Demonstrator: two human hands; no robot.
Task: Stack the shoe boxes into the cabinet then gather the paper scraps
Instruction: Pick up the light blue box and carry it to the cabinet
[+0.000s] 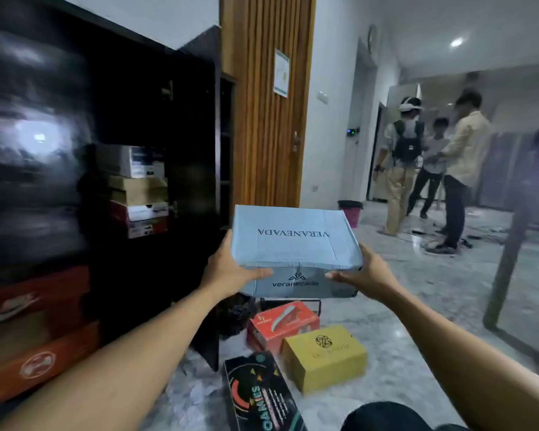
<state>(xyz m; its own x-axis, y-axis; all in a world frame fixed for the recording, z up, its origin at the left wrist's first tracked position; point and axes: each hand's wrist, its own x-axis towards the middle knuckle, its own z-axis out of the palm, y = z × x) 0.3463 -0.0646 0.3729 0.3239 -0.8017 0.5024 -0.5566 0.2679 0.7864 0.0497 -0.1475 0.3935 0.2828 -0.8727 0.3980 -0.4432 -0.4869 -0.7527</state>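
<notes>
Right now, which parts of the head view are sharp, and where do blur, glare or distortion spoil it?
Head view: the light blue Veranevada box reads sharply; the dark cabinet at left smears with motion blur, with a lamp's glare on its glossy door; background people are soft; wide-angle bending stretches both forearms.

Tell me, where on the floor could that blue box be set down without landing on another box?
Bare marble floor lies right of the yellow box, short of the dark post. It is crowded under the blue box, where the red box, yellow box and black games box cluster by the cabinet.
</notes>
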